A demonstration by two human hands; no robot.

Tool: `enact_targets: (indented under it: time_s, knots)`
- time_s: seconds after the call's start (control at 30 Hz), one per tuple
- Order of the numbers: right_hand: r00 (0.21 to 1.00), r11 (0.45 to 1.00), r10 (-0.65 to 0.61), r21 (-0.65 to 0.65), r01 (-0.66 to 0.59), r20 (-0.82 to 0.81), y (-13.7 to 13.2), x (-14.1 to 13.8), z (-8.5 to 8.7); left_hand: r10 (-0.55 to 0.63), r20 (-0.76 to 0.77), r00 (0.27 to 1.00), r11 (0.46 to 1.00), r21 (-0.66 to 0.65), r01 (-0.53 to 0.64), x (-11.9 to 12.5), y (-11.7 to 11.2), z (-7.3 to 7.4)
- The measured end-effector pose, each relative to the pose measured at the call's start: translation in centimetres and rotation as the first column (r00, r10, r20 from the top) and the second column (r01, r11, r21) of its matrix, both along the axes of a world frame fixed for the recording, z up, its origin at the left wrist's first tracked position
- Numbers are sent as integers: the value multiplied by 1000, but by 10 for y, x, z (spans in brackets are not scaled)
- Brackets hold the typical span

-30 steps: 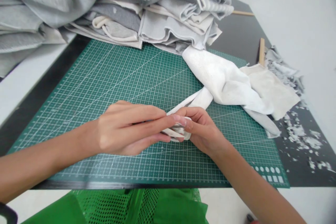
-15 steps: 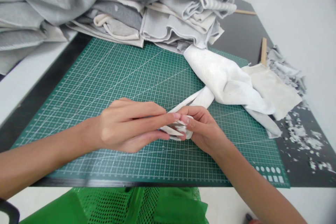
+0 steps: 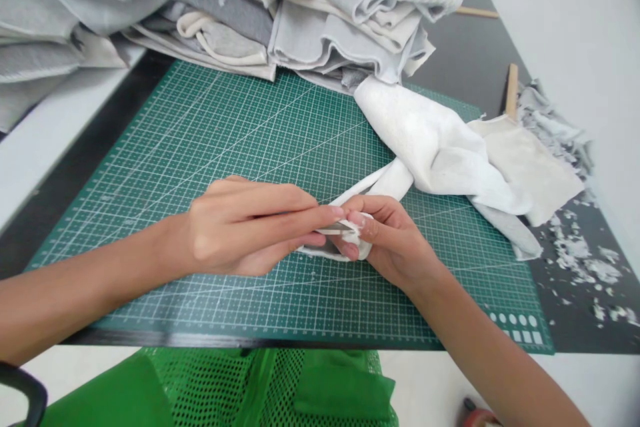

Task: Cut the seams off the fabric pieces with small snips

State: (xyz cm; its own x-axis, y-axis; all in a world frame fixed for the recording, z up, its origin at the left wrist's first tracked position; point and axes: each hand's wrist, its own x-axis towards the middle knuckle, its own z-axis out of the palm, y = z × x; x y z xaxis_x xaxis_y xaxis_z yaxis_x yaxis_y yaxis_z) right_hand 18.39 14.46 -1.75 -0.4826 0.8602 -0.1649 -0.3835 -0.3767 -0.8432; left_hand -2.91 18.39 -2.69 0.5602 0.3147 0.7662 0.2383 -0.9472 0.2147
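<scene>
Textile workshop, going by surroundings: green cutting mat covering dark workbench, folded grey fleece fabric stacking up behind, white cloth sprawling across mat corner, shredded fabric scraps littering bench.

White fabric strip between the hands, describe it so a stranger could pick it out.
On the green cutting mat, find the bunched white cloth at the right. A narrow strip runs from it to the left hand and right hand, the only cloth gathered in the fingers.
</scene>
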Motion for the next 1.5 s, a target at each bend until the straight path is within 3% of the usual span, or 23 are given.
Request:
enact_targets:
  time_s: [0.43,0.63,1.3,1.5]
  knots:
    - [1000,999,-10,-33,9,-18,1,0,0,-15,8,1000,999,42,15,-1,2,1]
    - [1000,999,-10,-31,10,8,0,0,-1,-2,-28,1000,1000,-18,1,-3,1,-3]
    - [999,1000,-2,-25,1,-37,0,1,-1,21,-40,999,999,44,-19,-1,1,3]
    - [999,1000,8,-15,-8,-44,1,1,-2,-2,-10,1000,998,57,2,-2,2,-2]
